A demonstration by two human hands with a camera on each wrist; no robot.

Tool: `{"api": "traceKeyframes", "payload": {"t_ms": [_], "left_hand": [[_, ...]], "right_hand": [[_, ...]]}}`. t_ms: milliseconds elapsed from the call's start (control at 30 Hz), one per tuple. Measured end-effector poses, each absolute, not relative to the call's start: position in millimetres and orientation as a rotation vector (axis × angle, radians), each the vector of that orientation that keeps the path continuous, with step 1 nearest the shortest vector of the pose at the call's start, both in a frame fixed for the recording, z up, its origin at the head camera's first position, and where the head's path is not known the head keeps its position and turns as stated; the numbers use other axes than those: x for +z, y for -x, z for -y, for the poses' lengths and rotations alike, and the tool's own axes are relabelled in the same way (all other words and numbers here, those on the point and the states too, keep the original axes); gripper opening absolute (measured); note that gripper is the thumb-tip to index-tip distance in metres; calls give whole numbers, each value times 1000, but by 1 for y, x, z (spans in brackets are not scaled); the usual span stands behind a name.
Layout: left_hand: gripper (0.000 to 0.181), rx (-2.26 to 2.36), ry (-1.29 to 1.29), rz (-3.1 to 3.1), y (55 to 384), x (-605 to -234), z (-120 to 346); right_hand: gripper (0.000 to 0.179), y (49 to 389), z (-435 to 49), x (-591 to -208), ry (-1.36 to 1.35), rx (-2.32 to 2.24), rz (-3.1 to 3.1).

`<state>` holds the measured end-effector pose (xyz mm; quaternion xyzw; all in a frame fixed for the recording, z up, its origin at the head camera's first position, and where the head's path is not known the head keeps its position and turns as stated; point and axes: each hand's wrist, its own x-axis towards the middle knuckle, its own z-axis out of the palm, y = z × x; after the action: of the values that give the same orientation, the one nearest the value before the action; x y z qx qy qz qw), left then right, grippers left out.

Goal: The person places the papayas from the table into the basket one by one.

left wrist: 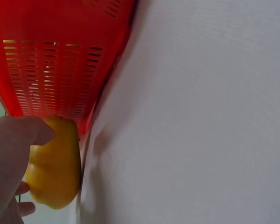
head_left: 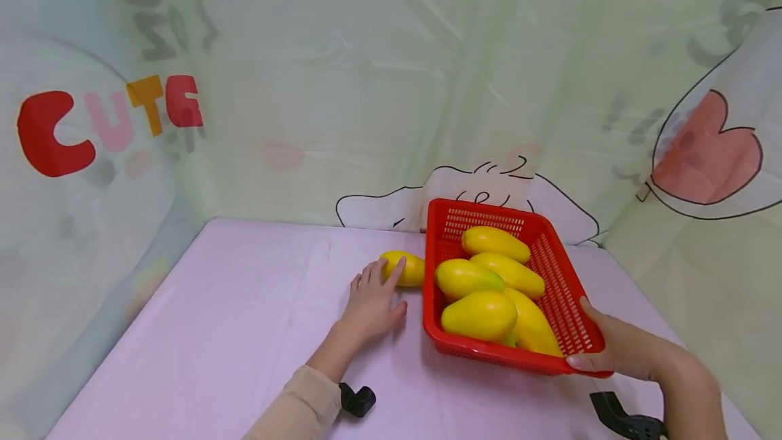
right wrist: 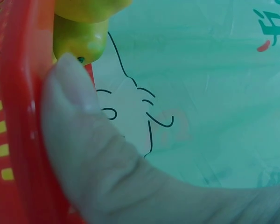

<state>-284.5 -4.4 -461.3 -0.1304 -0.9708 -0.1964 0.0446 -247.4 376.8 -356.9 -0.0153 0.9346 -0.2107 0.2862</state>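
A red plastic basket [head_left: 567, 270] with slotted walls holds several yellow mangoes [head_left: 479, 316], some greenish at one end. My right hand [head_left: 623, 346] grips its near right corner, the thumb lying over the rim in the right wrist view. Outside the basket, against its left wall, one more yellow mango [head_left: 404, 269] lies on the table. My left hand [head_left: 374, 301] reaches over this mango with fingers spread, the fingertips at its left end. In the left wrist view the thumb [left wrist: 30, 133] overlaps the mango [left wrist: 58, 172]; whether it presses on it I cannot tell.
A pale cloth covers the table [head_left: 244, 324], which stretches left of the basket. Behind it hangs a light printed curtain [head_left: 342, 87], with more curtain along both sides. Black wrist mounts [head_left: 357, 399] are strapped at both wrists.
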Motion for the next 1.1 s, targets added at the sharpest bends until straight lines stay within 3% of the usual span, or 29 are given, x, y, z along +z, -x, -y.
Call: {"api": "traceKeyframes", "payload": {"t_ms": [233,433,1100], "left_hand": [[59,-426,382,2878,287,-461,-2],[65,-454,342,2913,285,-461,-5],[63,-714,403,2893,277,-460,-13]], "right_hand": [[121,247,-378,-361,40,-561,-2497],[122,247,-379,-363,34,-551,-2500],[124,245,-378,-360,19,-581,-2518]]}}
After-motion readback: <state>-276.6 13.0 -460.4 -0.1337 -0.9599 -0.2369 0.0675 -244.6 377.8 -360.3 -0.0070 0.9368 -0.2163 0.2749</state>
